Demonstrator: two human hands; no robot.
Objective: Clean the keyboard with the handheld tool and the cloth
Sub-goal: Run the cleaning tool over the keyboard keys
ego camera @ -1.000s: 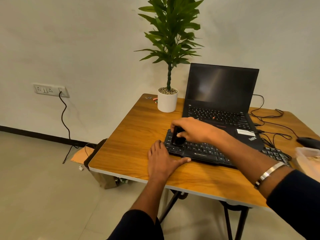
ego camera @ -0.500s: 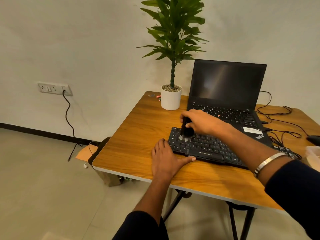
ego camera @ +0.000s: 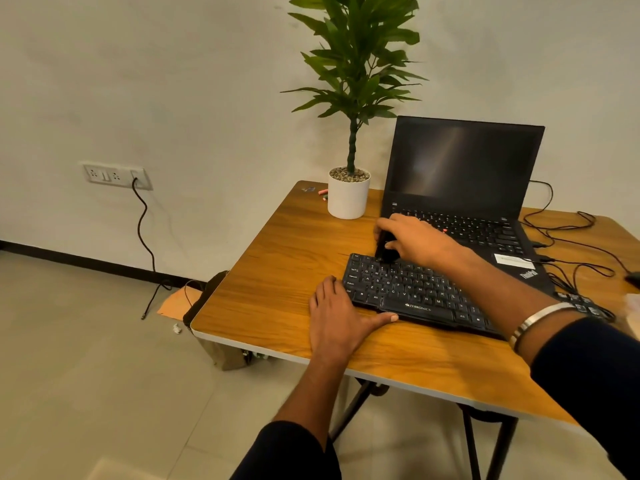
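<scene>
Since earlier frame our right hand (ego camera: 414,239), gripping handheld tool (ego camera: 383,250), shifts to keyboard (ego camera: 412,292) far-left corner; keyboard's length runs rightward. Left hand (ego camera: 337,315) flat, open, bracing near-left edge.

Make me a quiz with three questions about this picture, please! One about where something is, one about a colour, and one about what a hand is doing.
1. Where is the plant pot?
A. On the table, left of the laptop
B. On the floor
C. On top of the keyboard

2. What colour is the pot?
A. Red
B. White
C. Blue

3. What is the left hand doing?
A. Holding a cup
B. Waving in the air
C. Lying flat on the table by the keyboard's left end

Answers:
1. A: the pot stands on the wooden table beside the laptop.
2. B: its side is plain white.
3. C: the palm is down on the wood with the thumb along the front edge of the keyboard, while the right hand holds the black handheld tool on the keys.
</scene>
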